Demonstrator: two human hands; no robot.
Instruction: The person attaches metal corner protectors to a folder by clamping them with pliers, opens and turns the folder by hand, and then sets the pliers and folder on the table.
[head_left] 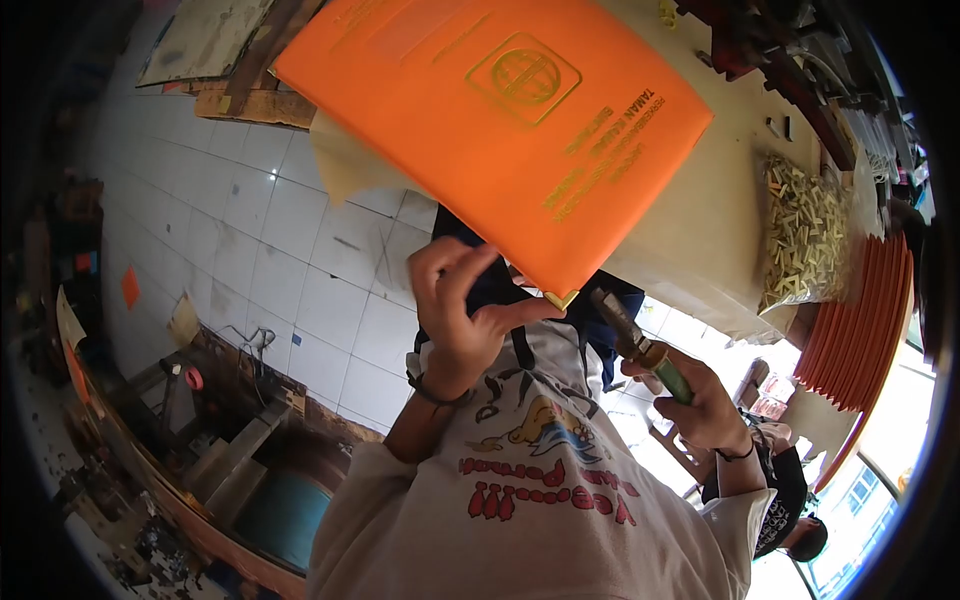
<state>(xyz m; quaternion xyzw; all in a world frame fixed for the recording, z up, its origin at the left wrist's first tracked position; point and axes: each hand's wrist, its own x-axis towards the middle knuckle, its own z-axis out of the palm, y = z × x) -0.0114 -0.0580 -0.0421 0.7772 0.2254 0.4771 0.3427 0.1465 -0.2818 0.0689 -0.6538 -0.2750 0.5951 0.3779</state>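
Observation:
An orange folder with gold print lies over the edge of a paper-covered work surface. A gold metal corner piece sits on its near corner. My left hand is at that corner, its thumb beside the metal piece and its fingers bent at the folder's edge. My right hand is closed round the green handle of a pliers-like tool, whose metal head points toward the corner piece, a little apart from it.
A clear bag of small gold pieces lies at the right, beside a stack of orange folders. Another person is at the lower right. Wooden frames and a teal-bottomed bin stand at the lower left.

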